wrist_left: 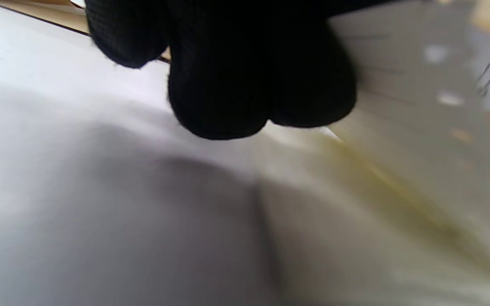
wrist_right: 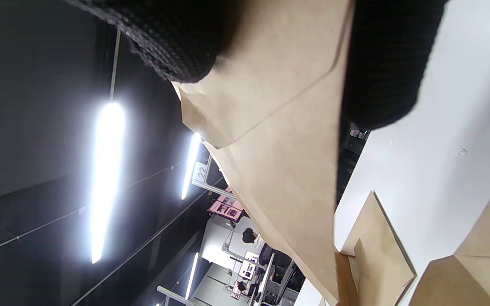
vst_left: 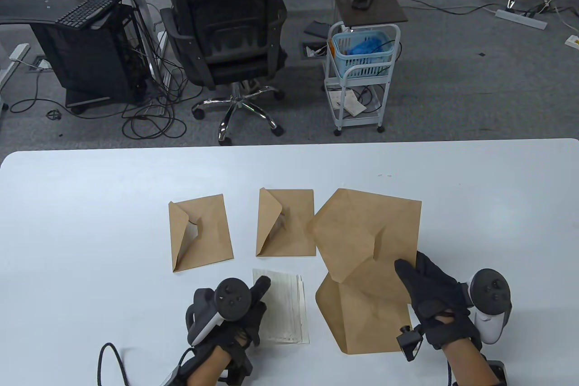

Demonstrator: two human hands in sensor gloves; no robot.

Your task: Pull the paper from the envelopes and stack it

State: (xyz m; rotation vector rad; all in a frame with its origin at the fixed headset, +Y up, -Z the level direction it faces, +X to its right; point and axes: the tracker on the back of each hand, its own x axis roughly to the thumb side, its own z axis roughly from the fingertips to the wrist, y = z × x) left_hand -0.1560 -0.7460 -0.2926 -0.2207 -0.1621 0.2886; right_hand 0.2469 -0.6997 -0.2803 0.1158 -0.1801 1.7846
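Paper stack at left, lifted envelope at right

The left hand (vst_left: 226, 313) rests curled fingers on the stacked paper (vst_left: 287, 309) near the table's (vst_left: 90, 205) front; the right hand (vst_left: 436, 302) pinches a lifted brown envelope (vst_left: 366, 232) above another envelope (vst_left: 362, 318).

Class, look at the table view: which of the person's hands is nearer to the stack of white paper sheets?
Left. The left hand rests on the stack of white paper sheets, fingers over its left side. The right hand is off to the right, gripping a lifted brown envelope.
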